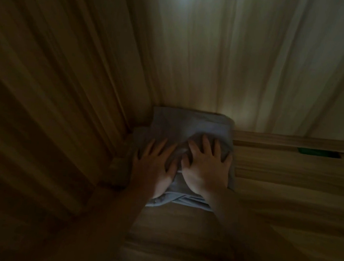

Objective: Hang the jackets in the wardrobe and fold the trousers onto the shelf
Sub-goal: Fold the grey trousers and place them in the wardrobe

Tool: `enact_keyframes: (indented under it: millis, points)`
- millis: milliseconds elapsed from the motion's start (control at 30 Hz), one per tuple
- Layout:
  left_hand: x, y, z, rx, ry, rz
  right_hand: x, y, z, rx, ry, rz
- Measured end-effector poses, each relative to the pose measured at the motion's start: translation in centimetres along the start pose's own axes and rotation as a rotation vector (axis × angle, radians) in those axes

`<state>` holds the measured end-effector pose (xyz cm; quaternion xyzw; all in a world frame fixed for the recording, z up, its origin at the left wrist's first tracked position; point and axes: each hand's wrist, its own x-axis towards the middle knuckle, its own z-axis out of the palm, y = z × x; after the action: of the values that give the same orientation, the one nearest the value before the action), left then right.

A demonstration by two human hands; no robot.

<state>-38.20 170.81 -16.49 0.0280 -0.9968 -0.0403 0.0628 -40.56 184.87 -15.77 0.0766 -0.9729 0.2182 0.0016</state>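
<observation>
Folded light blue-grey trousers (188,123) lie on the wooden shelf (287,195) inside the dim wardrobe, pushed into the back left corner. My left hand (154,166) rests flat on the left part of the stack, fingers spread. Beside it, my right hand (205,168) presses flat on the right part, fingers also apart. Neither hand grips the cloth. The near edge of the trousers (180,201) shows below my wrists. No jackets are in sight.
The wardrobe's left side wall (56,75) and back panel (238,52) close in around the stack. A small green thing (317,152) sits in a slot at the back right of the shelf. Bare shelf wood stretches to the right of the trousers.
</observation>
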Motion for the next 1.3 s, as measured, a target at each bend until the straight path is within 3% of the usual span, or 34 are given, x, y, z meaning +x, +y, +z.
enact_keyframes:
  millis: [633,867,967,1067,1300]
  points:
    - [-1.3,-1.4,-0.3,0.112,-0.054,-0.035,-1.0,-1.7,0.7,0.057,-0.011,-0.007]
    - [-2.2,0.5,-3.1,0.212,-0.236,-0.047,-5.5,0.2,-0.3,-0.029,0.002,-0.101]
    - [-3.8,1.2,-4.6,0.151,-0.298,-0.025,-9.3,1.0,-2.0,-0.004,-0.125,-0.057]
    - [-5.2,3.4,-6.8,0.024,-0.284,0.126,-11.9,2.4,-5.3,-0.051,-0.144,0.01]
    - [-8.8,13.2,-11.4,-0.129,-0.272,0.583,-20.6,8.3,-16.0,-0.017,0.091,0.318]
